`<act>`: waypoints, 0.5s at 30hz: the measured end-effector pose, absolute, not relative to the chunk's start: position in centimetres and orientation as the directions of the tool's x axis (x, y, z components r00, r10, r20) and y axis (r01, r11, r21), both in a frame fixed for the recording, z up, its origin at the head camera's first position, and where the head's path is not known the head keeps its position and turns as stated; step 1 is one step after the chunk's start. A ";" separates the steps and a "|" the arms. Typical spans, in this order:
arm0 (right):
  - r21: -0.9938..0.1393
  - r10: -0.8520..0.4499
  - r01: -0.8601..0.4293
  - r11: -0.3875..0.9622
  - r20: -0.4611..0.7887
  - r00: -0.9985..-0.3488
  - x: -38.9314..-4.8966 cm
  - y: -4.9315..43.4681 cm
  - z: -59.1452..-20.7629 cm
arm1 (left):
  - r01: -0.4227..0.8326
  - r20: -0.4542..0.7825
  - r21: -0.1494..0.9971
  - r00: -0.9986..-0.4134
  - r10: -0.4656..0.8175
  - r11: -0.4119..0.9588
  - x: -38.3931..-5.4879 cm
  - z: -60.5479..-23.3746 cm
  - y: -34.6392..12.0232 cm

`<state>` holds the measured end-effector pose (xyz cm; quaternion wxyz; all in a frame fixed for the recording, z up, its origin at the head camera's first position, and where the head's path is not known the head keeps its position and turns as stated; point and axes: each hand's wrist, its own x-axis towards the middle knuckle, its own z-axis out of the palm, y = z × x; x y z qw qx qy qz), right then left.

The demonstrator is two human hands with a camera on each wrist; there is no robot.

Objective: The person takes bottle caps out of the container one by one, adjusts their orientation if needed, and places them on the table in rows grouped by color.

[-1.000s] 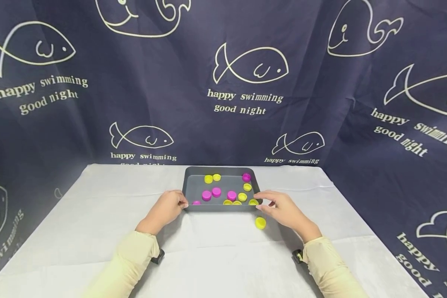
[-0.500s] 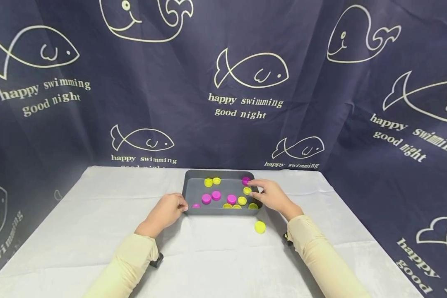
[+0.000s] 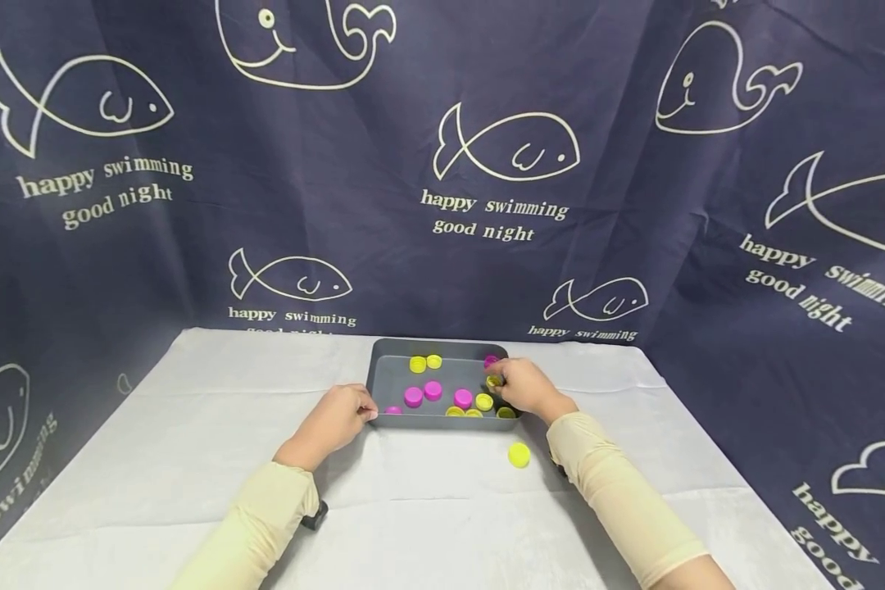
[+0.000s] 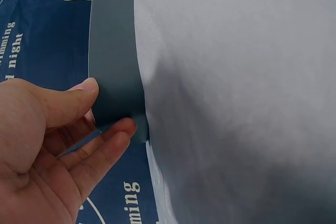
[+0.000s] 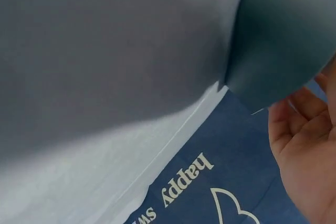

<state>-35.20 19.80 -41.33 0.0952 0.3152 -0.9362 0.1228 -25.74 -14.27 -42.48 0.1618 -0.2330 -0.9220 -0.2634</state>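
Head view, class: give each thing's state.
Grey tray, upright
Middle magenta caps, closed side up
Inner yellow caps, several open side up
Outer yellow cap, closed side up
White cloth, spread, creased
Backdrop, hanging, wrinkled
Left hand, pinching tray corner
Right hand, partly inside tray, grip unclear

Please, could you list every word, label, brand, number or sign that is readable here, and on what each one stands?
"happy swimming": pale letters on the dark blue curtain, repeated several times.
"good night": below those words on the same curtain; some copies are cut off.
On the tray and the caps, I can read nothing.
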 end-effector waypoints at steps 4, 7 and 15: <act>-0.128 -0.570 -0.608 0.783 0.241 -0.785 -35.4 19.7 -41.7 | 0.509 0.419 0.414 -0.843 0.338 0.755 -25.8 -42.6 -14.3; -0.097 -0.564 -0.594 0.798 0.228 -0.794 -35.6 19.5 -41.9 | 0.509 0.420 0.410 -0.842 0.339 0.756 -25.8 -42.7 -14.3; -0.061 -0.545 -0.564 0.823 0.193 -0.816 -35.8 19.1 -42.0 | 0.511 0.399 0.440 -0.848 0.349 0.738 -25.9 -42.6 -14.4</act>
